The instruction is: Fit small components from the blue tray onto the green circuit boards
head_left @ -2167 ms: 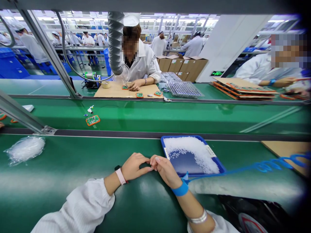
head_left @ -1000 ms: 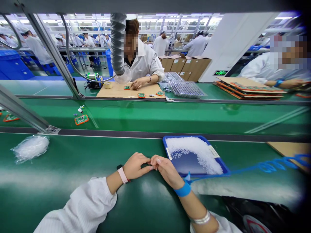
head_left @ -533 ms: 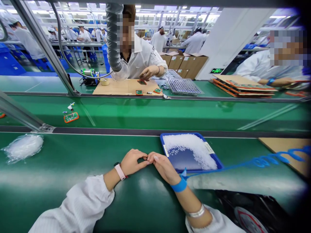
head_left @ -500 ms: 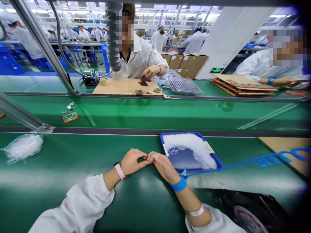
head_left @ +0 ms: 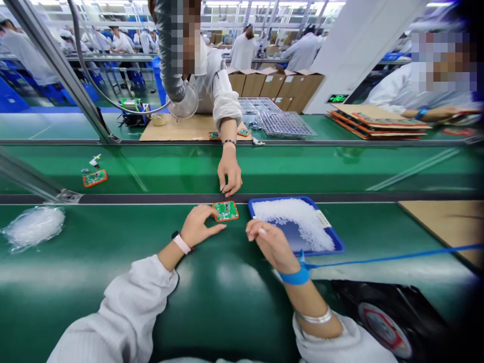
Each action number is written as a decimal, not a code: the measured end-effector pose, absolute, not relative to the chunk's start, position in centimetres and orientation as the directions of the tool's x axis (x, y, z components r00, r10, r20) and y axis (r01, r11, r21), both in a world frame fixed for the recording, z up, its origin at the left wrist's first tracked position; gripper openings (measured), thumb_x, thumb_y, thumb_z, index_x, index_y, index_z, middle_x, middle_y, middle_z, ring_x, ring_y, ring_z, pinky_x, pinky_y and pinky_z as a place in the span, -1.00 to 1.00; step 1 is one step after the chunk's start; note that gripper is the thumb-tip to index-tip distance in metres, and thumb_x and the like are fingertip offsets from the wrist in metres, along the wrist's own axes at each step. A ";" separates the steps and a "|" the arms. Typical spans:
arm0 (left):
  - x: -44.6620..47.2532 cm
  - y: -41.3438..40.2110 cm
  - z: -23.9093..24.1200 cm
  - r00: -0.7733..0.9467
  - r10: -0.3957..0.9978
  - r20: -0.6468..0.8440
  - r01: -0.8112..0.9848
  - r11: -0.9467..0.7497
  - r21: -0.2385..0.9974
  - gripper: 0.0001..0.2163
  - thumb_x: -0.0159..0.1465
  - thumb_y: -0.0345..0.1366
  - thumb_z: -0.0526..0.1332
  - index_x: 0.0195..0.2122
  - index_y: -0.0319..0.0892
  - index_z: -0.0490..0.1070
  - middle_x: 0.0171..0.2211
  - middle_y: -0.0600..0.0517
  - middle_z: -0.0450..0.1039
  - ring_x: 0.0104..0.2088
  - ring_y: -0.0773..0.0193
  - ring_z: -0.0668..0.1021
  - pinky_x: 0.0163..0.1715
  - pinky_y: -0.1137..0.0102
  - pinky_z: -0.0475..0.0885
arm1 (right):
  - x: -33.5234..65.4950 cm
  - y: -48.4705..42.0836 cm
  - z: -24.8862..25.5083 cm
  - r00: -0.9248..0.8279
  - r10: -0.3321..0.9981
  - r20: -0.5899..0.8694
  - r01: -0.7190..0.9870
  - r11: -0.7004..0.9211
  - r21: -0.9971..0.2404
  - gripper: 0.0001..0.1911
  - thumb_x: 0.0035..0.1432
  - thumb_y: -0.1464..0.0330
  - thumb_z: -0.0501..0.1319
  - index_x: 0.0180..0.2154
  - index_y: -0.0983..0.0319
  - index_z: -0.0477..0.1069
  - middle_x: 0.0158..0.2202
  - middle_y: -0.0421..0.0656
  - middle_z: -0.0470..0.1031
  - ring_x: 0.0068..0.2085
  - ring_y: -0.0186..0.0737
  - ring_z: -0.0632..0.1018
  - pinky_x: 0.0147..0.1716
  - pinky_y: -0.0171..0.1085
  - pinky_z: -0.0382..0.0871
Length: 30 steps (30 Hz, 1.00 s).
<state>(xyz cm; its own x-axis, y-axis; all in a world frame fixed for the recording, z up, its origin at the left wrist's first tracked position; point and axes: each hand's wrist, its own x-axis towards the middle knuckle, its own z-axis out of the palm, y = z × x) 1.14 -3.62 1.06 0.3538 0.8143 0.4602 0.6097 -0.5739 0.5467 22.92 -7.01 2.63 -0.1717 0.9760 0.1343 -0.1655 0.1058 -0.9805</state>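
A green circuit board with an orange rim lies on the green bench near its back edge. My left hand is beside it, thumb spread away, fingertips at the board's left edge. My right hand hovers by the front left side of a blue tray, fingers bent and pressed together; whatever they may hold is too small to make out. Small white pieces are heaped in the tray. A co-worker's hand reaches over from the opposite side, just beyond the board.
A clear bag of white material lies at left. Another orange-rimmed board sits on the green strip behind the bench. A blue cord runs right from my right wristband. Cardboard and a black bag are at right.
My hands, fingertips together before, have parted: the left toward the board, the right rightward. The co-worker's arm has stretched across, and the board now lies on my bench. The far-left board shifted left.
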 end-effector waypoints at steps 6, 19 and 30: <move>2.1 0.0 0.2 0.468 0.841 0.270 0.746 -0.540 0.391 -0.29 0.03 0.01 0.30 0.14 -0.19 0.14 0.08 -0.18 0.28 0.11 -0.04 0.29 0.03 0.12 0.22 | 30.8 -4.6 1.8 0.360 0.893 0.271 0.427 0.100 -0.899 -0.80 0.02 0.22 0.16 -0.36 0.23 0.36 -0.47 -0.18 0.35 -0.45 -0.27 0.37 -0.41 -0.24 0.29; 1.8 -1.8 0.2 0.552 0.801 0.233 0.645 -0.587 0.489 -0.37 0.03 -0.06 0.31 0.11 -0.14 0.19 -0.03 -0.11 0.37 -0.05 0.04 0.39 -0.06 0.19 0.29 | 34.0 -3.3 -2.0 0.177 0.923 0.341 0.845 0.034 -0.533 -0.86 -0.04 0.40 0.12 -0.61 0.21 0.28 -0.53 -0.12 0.28 -0.34 -0.13 0.33 -0.23 -0.10 0.28; 0.2 -6.6 0.0 0.555 0.814 0.173 0.634 -0.548 0.545 -0.39 0.04 -0.03 0.30 0.09 -0.12 0.21 -0.01 -0.10 0.36 0.01 0.02 0.36 -0.03 0.17 0.25 | 33.5 -3.8 -1.0 0.102 0.953 0.287 0.868 0.055 -0.493 -0.85 -0.01 0.44 0.09 -0.59 0.22 0.27 -0.46 -0.09 0.29 -0.30 -0.11 0.35 -0.20 -0.11 0.25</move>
